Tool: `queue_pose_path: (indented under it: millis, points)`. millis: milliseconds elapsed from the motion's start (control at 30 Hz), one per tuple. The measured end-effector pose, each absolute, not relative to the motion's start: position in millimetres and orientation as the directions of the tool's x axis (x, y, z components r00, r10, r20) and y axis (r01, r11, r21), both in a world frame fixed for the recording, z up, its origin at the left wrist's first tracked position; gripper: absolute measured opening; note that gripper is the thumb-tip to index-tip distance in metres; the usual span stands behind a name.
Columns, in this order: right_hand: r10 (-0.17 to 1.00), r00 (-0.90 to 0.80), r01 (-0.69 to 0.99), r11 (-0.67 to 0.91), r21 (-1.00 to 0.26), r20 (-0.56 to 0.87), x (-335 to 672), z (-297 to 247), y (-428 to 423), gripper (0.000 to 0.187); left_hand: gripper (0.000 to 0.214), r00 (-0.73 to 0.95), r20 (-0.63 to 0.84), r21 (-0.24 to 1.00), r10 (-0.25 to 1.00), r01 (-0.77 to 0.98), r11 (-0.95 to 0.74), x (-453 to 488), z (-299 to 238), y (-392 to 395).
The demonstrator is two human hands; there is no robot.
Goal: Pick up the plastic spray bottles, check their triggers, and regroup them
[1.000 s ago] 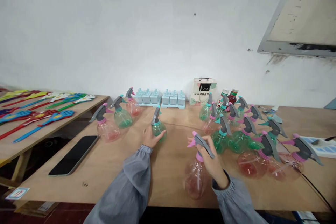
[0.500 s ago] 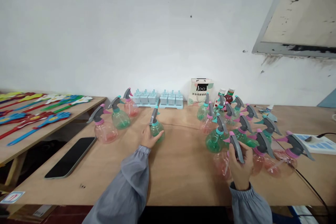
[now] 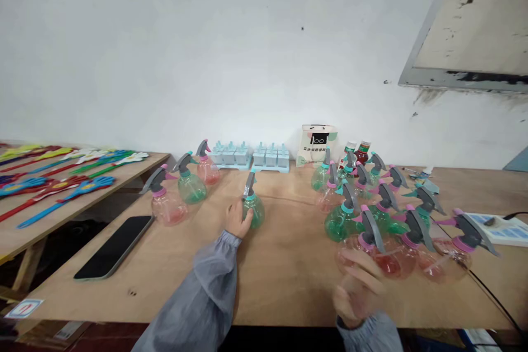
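My left hand is wrapped around a small green spray bottle with a grey trigger head, standing upright on the wooden table. Blurred by motion, my right hand hovers near the table's front edge, just in front of a pink spray bottle that stands free at the near side of a cluster of spray bottles. Its fingers look loosely spread with nothing in them.
Three more spray bottles stand at the left. A black phone lies near the left edge. Blue ice trays, a small box and red bottles line the wall. A side table carries coloured hand-shaped clappers. A cable runs at the right.
My right hand carried the pink bottle right, set it by the cluster, let go and pulled back toward me. My left hand stayed on the green bottle.
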State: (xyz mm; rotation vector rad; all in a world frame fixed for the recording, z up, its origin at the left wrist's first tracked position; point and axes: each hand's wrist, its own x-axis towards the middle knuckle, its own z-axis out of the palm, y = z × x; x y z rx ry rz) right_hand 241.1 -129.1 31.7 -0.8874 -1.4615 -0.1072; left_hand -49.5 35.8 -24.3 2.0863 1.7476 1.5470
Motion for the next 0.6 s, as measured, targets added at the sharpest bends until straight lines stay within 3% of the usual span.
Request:
queue_pose_path:
  millis: [100, 167, 267, 333, 433, 500, 600]
  points:
    - [0.504, 0.044, 0.545, 0.712, -0.444, 0.863, 199, 44, -109, 0.02, 0.05, -0.125, 0.658, 0.508, 0.743, 0.802, -0.314, -28, -24, 22]
    - [0.618, 0.004, 0.515, 0.673, -0.531, 0.786, 175, 53, -84, 0.033, 0.053, -0.131, 0.678, 0.469, 0.723, 0.834, -0.289, -13, -21, 9]
    - [0.759, -0.003, 0.451, 0.582, -0.677, 0.651, 152, 59, -45, 0.069, 0.058, -0.087, 0.702, 0.413, 0.706, 0.858, -0.305, 8, -20, -12]
    - [0.806, -0.027, 0.389, 0.554, -0.736, 0.591, 142, 58, -28, 0.078, 0.065, -0.031, 0.73, 0.369, 0.683, 0.859, -0.356, 17, -23, -26]
    - [0.845, -0.058, 0.291, 0.524, -0.8, 0.532, 133, 56, -17, 0.055, 0.081, 0.051, 0.79, 0.31, 0.61, 0.826, -0.471, 19, -27, -37]
    - [0.866, -0.075, 0.226, 0.498, -0.837, 0.495, 133, 57, -15, 0.039, 0.079, 0.044, 0.831, 0.311, 0.555, 0.791, -0.527, 3, -23, -36]
    - [0.872, -0.137, 0.134, 0.487, -0.863, 0.471, 139, 60, -9, 0.032, 0.062, -0.198, 0.884, 0.39, 0.423, 0.812, -0.435, -51, -4, -26]
